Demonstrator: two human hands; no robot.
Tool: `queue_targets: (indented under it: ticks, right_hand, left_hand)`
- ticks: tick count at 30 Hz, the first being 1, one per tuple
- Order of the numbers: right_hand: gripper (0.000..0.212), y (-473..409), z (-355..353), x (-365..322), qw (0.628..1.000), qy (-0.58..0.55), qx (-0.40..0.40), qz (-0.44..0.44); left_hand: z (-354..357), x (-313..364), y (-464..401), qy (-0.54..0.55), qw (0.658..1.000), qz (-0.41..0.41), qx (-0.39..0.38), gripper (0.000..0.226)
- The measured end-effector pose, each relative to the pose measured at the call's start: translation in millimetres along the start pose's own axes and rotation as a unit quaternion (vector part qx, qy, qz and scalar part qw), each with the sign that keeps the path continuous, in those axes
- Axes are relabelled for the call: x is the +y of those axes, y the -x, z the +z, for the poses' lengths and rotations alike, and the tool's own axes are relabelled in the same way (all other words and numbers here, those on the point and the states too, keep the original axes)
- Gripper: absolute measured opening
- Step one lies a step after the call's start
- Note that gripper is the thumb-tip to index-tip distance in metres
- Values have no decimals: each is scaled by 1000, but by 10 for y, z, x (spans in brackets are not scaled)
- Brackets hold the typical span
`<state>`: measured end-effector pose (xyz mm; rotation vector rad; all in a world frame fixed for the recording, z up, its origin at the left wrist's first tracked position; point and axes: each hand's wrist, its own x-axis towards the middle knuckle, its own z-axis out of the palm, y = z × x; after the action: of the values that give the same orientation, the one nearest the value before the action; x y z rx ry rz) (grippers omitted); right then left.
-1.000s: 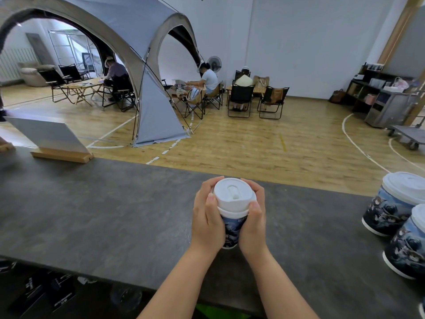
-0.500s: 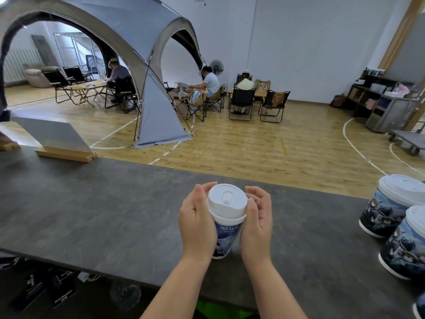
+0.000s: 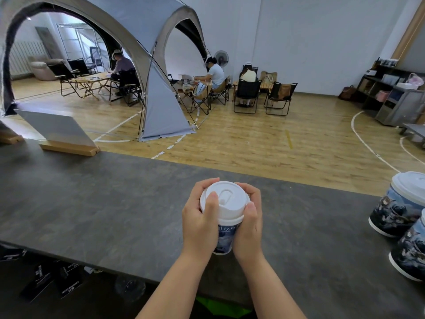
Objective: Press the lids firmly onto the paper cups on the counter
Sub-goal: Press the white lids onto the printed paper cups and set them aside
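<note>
change: cup sits more upright than half a second ago; left thumb has moved up onto the lid top, right-hand fingers have closed in against the lid rim.
counter: dark grey stone-look countertop (image 3: 96,203) runs under both hands, far edge just beyond the fingertips.
tent: big grey dome tent with arched openings (image 3: 147,42), well beyond the hands and to their left, on the wood floor.
people: three seated on folding chairs at low tables, far past the hands; details too small to read.
sign: white panel in a wooden base slot (image 3: 57,132), on the counter far to the left of the left hand.
spare cups: two printed paper cups with white lids, far one (image 3: 397,203) and near one (image 3: 409,249), at the right edge, well right of the right hand, just beside each other, both cut off by the frame.
cup: blue printed paper cup (image 3: 226,238) between the two hands, base at the counter; contact not clear.
lid: white plastic dome sip lid (image 3: 226,199) on the cup, looks seated.
left hand: left hand (image 3: 200,222) wraps cup and lid rim, thumb pressing on the lid top.
right hand: right hand (image 3: 249,224) grips the opposite side, fingers curled over the lid's far rim, thumb on its side.
</note>
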<state>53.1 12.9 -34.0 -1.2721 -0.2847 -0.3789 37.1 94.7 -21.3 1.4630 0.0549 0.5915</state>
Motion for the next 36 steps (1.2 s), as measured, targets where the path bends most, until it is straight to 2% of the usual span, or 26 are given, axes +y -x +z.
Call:
queue_targets:
  ticks: [8,15,19,23,31,36]
  right_hand:
    - [25,-16,-29,9,1000,7,-3,-3]
    - [28,53,-41,-59,1000,25,-3,15]
    - [40,158,-89,-54,998,26,-41,29]
    - [51,206,-100,-34,997,39,-54,44]
    - [45,213,-110,-57,996,67,-49,35]
    - [26,158,-163,-195,980,196,-40,0]
  left_hand:
    - [45,20,-8,35,999,-9,11,34]
    - [-6,73,156,1,999,9,46,32]
    - [-4,94,291,-48,998,23,20,50]
    - [9,86,300,-35,999,29,11,49]
    - [-94,-56,262,-93,992,78,-28,46]
    - [-159,-58,252,-106,990,90,-9,38]
